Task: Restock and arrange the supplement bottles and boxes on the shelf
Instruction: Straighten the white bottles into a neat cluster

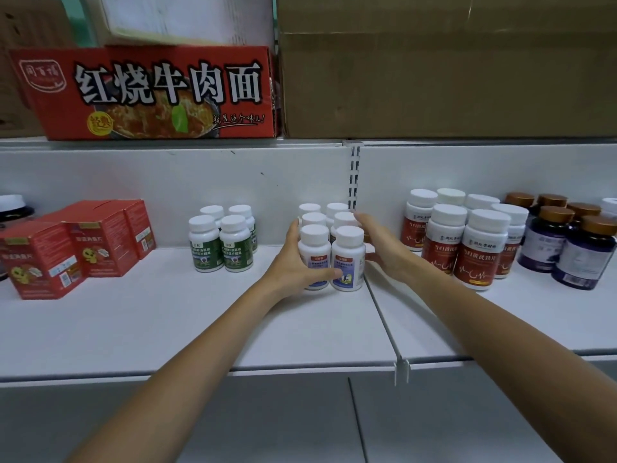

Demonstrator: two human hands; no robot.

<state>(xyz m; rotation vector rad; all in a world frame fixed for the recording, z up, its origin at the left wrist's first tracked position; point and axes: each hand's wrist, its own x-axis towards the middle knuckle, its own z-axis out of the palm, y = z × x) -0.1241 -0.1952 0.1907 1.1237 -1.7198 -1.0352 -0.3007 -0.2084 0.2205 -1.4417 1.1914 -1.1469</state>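
Note:
Several small white bottles with white caps and purple-blue labels (347, 259) stand in two rows at the middle of the white shelf (167, 322). My left hand (293, 262) presses flat against the left side of this cluster, thumb across the front bottle. My right hand (380, 248) cups the right side, fingers spread along the rows. Both hands squeeze the group between them. The rear bottles are partly hidden behind the front ones.
Green-label bottles (222, 242) stand to the left, red boxes (66, 252) farther left. Red-label bottles (467, 238) and dark bottles with brown caps (567, 242) stand to the right. A red noodle carton (150, 91) and a brown carton (447, 71) sit on the shelf above.

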